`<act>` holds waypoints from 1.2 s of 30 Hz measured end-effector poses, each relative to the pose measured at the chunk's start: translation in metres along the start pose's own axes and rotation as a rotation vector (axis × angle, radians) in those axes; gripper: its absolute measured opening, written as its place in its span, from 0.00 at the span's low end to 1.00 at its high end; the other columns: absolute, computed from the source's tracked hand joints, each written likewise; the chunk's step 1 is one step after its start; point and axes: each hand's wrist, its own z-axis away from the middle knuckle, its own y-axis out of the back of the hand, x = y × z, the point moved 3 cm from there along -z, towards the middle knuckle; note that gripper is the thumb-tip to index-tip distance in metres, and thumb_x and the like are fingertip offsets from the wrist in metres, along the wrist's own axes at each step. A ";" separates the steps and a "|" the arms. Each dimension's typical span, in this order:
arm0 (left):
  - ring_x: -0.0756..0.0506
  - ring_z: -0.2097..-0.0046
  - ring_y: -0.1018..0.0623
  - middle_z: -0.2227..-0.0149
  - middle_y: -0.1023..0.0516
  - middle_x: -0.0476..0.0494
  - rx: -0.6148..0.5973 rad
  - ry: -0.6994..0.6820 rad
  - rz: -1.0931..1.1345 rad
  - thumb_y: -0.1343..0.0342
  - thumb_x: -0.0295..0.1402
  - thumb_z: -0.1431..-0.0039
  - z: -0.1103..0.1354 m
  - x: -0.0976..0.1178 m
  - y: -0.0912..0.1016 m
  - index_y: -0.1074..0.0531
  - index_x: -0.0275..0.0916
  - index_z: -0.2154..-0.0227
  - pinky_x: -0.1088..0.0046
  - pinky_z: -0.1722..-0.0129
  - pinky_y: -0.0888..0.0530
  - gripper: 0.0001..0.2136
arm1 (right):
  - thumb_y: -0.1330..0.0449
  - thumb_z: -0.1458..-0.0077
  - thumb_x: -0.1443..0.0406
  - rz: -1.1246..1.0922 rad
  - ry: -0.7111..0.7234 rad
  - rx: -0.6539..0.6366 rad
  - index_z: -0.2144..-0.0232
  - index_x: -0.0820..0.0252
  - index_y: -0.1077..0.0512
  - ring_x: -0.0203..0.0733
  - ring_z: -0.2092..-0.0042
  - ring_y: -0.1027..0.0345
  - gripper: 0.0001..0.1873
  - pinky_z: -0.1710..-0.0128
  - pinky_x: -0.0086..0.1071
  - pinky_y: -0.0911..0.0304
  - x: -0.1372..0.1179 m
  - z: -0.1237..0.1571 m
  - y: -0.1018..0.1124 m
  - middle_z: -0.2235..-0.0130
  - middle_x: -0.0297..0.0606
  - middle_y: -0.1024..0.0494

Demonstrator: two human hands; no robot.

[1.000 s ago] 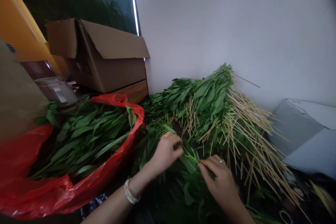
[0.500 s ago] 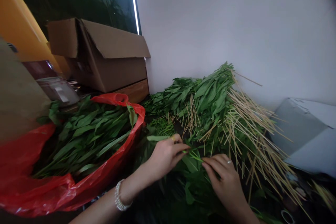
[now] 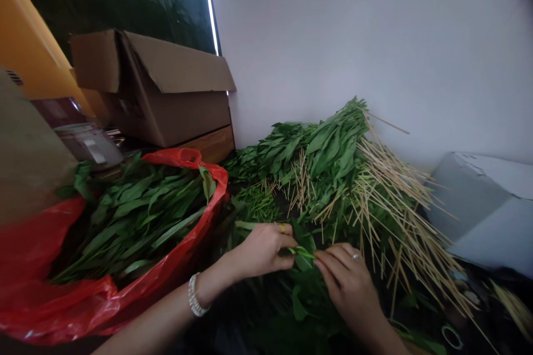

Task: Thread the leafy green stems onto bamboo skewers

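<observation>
The left hand (image 3: 266,248) and the right hand (image 3: 345,269) are near each other but apart, both with thumb and fingertips pinched on a short bright-green plant stem (image 3: 303,253) that bridges the gap between them. A beaded white bracelet (image 3: 195,295) circles the left wrist; a gold-coloured ring (image 3: 283,228) sits on a left finger and a silver-coloured ring (image 3: 355,256) on a right one. The stem is held above broad dark-green leaves (image 3: 298,308) near the near edge of a dark surface (image 3: 285,206), whose kind I cannot tell. Just beyond the left hand lies a low pile of thin green stems (image 3: 258,203). Toward the far edge, a tall heap of leafy green bunches (image 3: 333,150) rests close to a plain white wall (image 3: 353,39), and many thin straw-coloured sticks (image 3: 400,194) fan out from it toward the near right corner, beside a pale grey-white box (image 3: 478,222). On the left, a shiny red plastic bag (image 3: 137,305) gapes wide around long green leafy stalks (image 3: 137,205). Behind it stand a see-through jar (image 3: 89,141) and an open-flapped brown cardboard box (image 3: 187,116)
</observation>
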 end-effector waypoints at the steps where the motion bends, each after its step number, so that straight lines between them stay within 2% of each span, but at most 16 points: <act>1: 0.49 0.68 0.26 0.70 0.29 0.49 0.009 -0.009 -0.029 0.42 0.31 0.46 0.000 0.002 -0.001 0.26 0.39 0.72 0.76 0.71 0.35 0.03 | 0.47 0.38 0.66 0.001 0.004 -0.005 0.62 0.58 0.26 0.41 0.62 0.33 0.09 0.59 0.38 0.42 -0.001 0.000 -0.001 0.66 0.38 0.25; 3: 0.48 0.68 0.27 0.72 0.30 0.49 0.052 -0.010 -0.078 0.42 0.28 0.49 -0.002 0.006 -0.004 0.29 0.39 0.77 0.75 0.70 0.35 0.04 | 0.46 0.38 0.66 -0.016 -0.009 -0.015 0.63 0.58 0.26 0.41 0.62 0.33 0.09 0.59 0.38 0.42 -0.004 -0.001 -0.003 0.67 0.38 0.25; 5: 0.48 0.69 0.28 0.74 0.31 0.49 0.143 0.038 -0.066 0.44 0.26 0.51 -0.004 0.009 -0.008 0.31 0.39 0.79 0.75 0.70 0.35 0.05 | 0.46 0.39 0.66 -0.068 -0.061 -0.009 0.63 0.58 0.26 0.41 0.64 0.33 0.08 0.59 0.38 0.42 -0.006 -0.002 -0.005 0.69 0.37 0.26; 9: 0.50 0.71 0.30 0.75 0.31 0.50 0.398 0.233 0.178 0.47 0.23 0.52 -0.009 0.002 -0.010 0.29 0.38 0.78 0.76 0.71 0.35 0.05 | 0.46 0.39 0.64 -0.257 -0.237 0.000 0.66 0.58 0.26 0.41 0.65 0.33 0.08 0.62 0.36 0.40 -0.003 -0.004 -0.004 0.70 0.36 0.26; 11: 0.49 0.71 0.30 0.76 0.31 0.50 0.561 0.363 0.291 0.48 0.23 0.53 -0.007 -0.014 0.001 0.29 0.37 0.79 0.76 0.70 0.35 0.05 | 0.45 0.39 0.62 -0.350 -0.328 -0.014 0.68 0.57 0.26 0.41 0.65 0.32 0.10 0.64 0.34 0.38 0.004 -0.002 -0.003 0.70 0.36 0.26; 14: 0.49 0.69 0.31 0.75 0.32 0.50 0.800 0.547 0.402 0.50 0.27 0.50 0.002 -0.042 0.032 0.32 0.38 0.79 0.74 0.67 0.35 0.06 | 0.44 0.40 0.58 -0.416 -0.450 -0.008 0.70 0.58 0.25 0.41 0.66 0.31 0.13 0.65 0.33 0.36 0.018 0.002 0.000 0.70 0.37 0.25; 16: 0.48 0.67 0.32 0.73 0.33 0.50 0.787 0.514 0.417 0.53 0.30 0.45 0.004 -0.049 0.050 0.33 0.38 0.77 0.73 0.65 0.35 0.08 | 0.44 0.41 0.56 -0.427 -0.489 -0.002 0.70 0.58 0.24 0.42 0.66 0.30 0.14 0.64 0.33 0.36 0.025 0.004 0.000 0.70 0.38 0.24; 18: 0.48 0.65 0.32 0.71 0.34 0.49 0.706 0.419 0.401 0.56 0.31 0.40 0.003 -0.043 0.058 0.36 0.39 0.76 0.73 0.63 0.35 0.10 | 0.43 0.42 0.55 -0.434 -0.494 -0.001 0.71 0.58 0.24 0.42 0.66 0.30 0.15 0.65 0.33 0.36 0.026 0.004 0.000 0.70 0.37 0.24; 20: 0.48 0.66 0.34 0.71 0.35 0.49 0.577 0.344 0.375 0.59 0.32 0.37 -0.001 -0.029 0.052 0.39 0.39 0.76 0.73 0.63 0.36 0.12 | 0.43 0.42 0.55 -0.438 -0.491 -0.003 0.71 0.57 0.24 0.42 0.66 0.30 0.15 0.65 0.33 0.36 0.024 0.003 -0.002 0.71 0.37 0.25; 23: 0.49 0.70 0.36 0.74 0.38 0.51 0.350 0.313 0.369 0.60 0.33 0.35 -0.006 -0.012 0.029 0.40 0.40 0.74 0.73 0.68 0.38 0.12 | 0.43 0.42 0.55 -0.449 -0.492 0.002 0.71 0.57 0.24 0.42 0.66 0.31 0.14 0.64 0.33 0.36 0.020 0.003 -0.002 0.71 0.38 0.25; 25: 0.50 0.71 0.37 0.74 0.39 0.52 0.298 0.329 0.435 0.61 0.34 0.34 -0.008 -0.010 0.019 0.40 0.40 0.74 0.74 0.69 0.38 0.12 | 0.43 0.43 0.54 -0.485 -0.517 0.007 0.71 0.58 0.24 0.43 0.65 0.31 0.15 0.63 0.34 0.37 0.020 0.003 -0.001 0.71 0.38 0.24; 27: 0.49 0.70 0.36 0.74 0.37 0.52 0.343 0.340 0.546 0.62 0.35 0.33 -0.006 -0.015 0.020 0.39 0.40 0.73 0.74 0.68 0.37 0.13 | 0.42 0.45 0.52 -0.557 -0.594 -0.015 0.71 0.58 0.24 0.43 0.65 0.30 0.16 0.63 0.33 0.36 0.023 0.003 -0.001 0.69 0.39 0.23; 32: 0.47 0.58 0.30 0.65 0.27 0.45 0.479 0.275 0.706 0.60 0.35 0.32 0.002 -0.031 0.045 0.36 0.38 0.69 0.70 0.53 0.36 0.12 | 0.41 0.49 0.46 -0.819 -0.874 -0.121 0.67 0.60 0.23 0.43 0.68 0.29 0.23 0.71 0.31 0.36 0.027 0.005 -0.004 0.68 0.40 0.22; 34: 0.47 0.60 0.29 0.68 0.29 0.47 0.549 0.287 0.724 0.59 0.36 0.32 0.006 -0.036 0.051 0.36 0.39 0.68 0.71 0.55 0.35 0.11 | 0.40 0.52 0.45 -0.872 -0.910 -0.099 0.67 0.60 0.23 0.44 0.70 0.29 0.25 0.72 0.32 0.36 0.026 0.004 -0.004 0.70 0.40 0.22; 36: 0.49 0.68 0.31 0.74 0.35 0.52 0.614 0.325 0.766 0.58 0.38 0.33 0.009 -0.039 0.053 0.37 0.40 0.68 0.73 0.65 0.34 0.11 | 0.38 0.55 0.44 -0.888 -0.921 -0.060 0.68 0.61 0.23 0.44 0.71 0.29 0.25 0.73 0.33 0.35 0.026 0.003 -0.005 0.73 0.39 0.22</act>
